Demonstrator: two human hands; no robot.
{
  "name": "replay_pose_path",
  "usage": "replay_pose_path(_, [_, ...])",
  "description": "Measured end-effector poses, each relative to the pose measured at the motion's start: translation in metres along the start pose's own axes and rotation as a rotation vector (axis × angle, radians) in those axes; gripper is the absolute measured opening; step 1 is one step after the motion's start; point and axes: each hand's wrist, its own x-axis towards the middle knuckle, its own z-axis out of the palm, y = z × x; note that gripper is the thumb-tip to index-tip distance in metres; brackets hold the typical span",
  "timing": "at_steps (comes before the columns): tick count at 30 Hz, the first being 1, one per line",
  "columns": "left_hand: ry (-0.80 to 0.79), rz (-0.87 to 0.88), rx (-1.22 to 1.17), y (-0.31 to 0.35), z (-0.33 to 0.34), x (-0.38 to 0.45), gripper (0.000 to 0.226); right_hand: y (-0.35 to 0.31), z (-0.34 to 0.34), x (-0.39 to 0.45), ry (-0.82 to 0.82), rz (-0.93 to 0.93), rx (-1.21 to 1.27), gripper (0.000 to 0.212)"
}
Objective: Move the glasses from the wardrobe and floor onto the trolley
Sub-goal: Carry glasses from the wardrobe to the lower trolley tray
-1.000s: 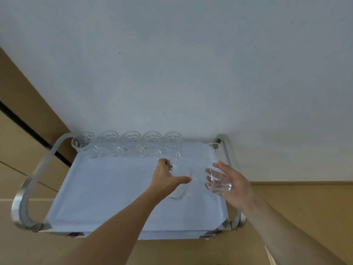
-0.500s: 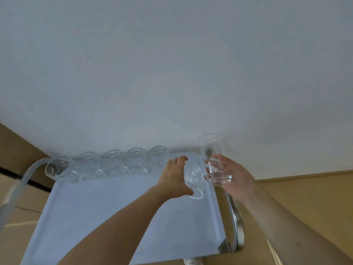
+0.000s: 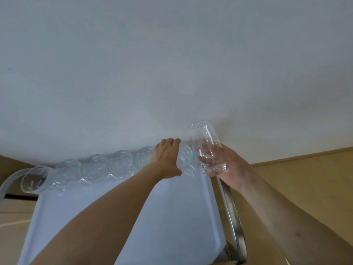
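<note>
Five clear faceted glasses [image 3: 93, 167] sit in a row along the trolley's [image 3: 133, 217] far edge, against the white wall [image 3: 172, 64], on the pale blue top. No labels or writing readable. Left hand [image 3: 166, 159] grips a sixth glass [image 3: 185, 159], fingers curled over it, at the row's right end; half a second ago it was nearer the middle. Right hand [image 3: 225, 165] holds a tall plain tumbler [image 3: 207, 148] upright by its base, above the steel side rail [image 3: 232, 213], as before.
</note>
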Motion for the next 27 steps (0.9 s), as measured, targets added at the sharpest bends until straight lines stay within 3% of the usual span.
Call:
replay_pose_path(5, [-0.001,-0.021,0.121,-0.005,0.006,0.013,0.111,-0.003,-0.005,0.008,0.005,0.023,0.031,0.039])
replay_pose_path(13, [-0.037,-0.116,0.042,-0.015,0.015,0.019,0.112,-0.001,-0.007,0.021,-0.021,0.030,0.017,0.078])
replay_pose_path(27, [-0.031,-0.091,0.051,-0.024,0.023,0.011,0.113,0.012,0.010,0.012,0.033,0.056,0.023,0.084])
